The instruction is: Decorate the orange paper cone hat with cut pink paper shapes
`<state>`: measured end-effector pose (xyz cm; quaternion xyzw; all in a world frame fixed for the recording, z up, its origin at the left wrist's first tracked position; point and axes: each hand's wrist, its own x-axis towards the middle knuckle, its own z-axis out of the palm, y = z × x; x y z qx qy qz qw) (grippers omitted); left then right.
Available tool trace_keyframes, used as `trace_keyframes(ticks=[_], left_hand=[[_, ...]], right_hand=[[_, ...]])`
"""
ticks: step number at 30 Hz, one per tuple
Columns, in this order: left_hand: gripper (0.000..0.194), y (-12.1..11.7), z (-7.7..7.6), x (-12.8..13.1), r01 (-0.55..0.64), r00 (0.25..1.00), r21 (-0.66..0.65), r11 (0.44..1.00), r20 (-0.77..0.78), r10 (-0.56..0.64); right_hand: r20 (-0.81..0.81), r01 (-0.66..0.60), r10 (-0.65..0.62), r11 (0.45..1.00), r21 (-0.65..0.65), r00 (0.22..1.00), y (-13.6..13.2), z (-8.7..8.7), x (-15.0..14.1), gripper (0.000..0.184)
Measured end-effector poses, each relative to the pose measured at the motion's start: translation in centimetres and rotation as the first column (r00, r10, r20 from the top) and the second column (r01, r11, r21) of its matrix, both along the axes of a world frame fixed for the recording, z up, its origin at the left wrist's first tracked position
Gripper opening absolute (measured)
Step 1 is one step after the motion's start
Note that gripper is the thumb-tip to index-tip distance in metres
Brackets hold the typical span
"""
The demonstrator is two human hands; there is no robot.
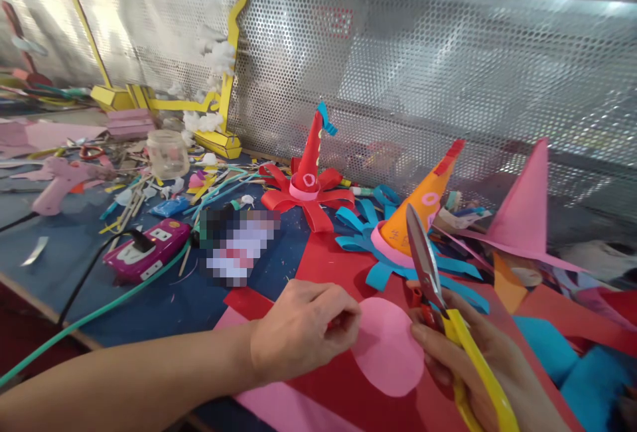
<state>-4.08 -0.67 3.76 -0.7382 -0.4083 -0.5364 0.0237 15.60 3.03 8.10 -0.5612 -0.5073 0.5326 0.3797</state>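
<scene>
My left hand [303,329] is closed in a pinch on the left edge of a round pink paper piece [391,349], held just above a red paper sheet [343,259]. My right hand [478,359] grips yellow-handled scissors [430,273]; the blades point up and away and look closed, just right of the pink piece. Right behind the scissors stands an orange paper cone hat [423,206] on blue paper strips.
A red cone hat [308,166] with red petals stands mid-table, a pink cone hat [522,210] at right. A purple glue gun [144,249] with a green cable, a pink glue gun [62,183], a clear jar [166,152] and paper scraps lie left. A perforated metal panel [448,73] runs behind.
</scene>
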Motion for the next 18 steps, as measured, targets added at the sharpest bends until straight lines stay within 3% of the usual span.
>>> trace_keyframes(ticks=[8, 18], left_hand=[[0.014, -0.59, -0.03, 0.30, 0.035, 0.999, -0.049, 0.998, -0.022, -0.036], [0.020, -0.99, -0.24, 0.88, -0.050, 0.994, 0.088, 0.995, -0.089, 0.058]], right_hand=[[0.013, -0.029, 0.028, 0.998, 0.049, 1.000, -0.13, -0.20, 0.00, 0.056], [0.026, 0.007, -0.008, 0.999, 0.041, 1.000, -0.08, -0.38, -0.03, 0.062]])
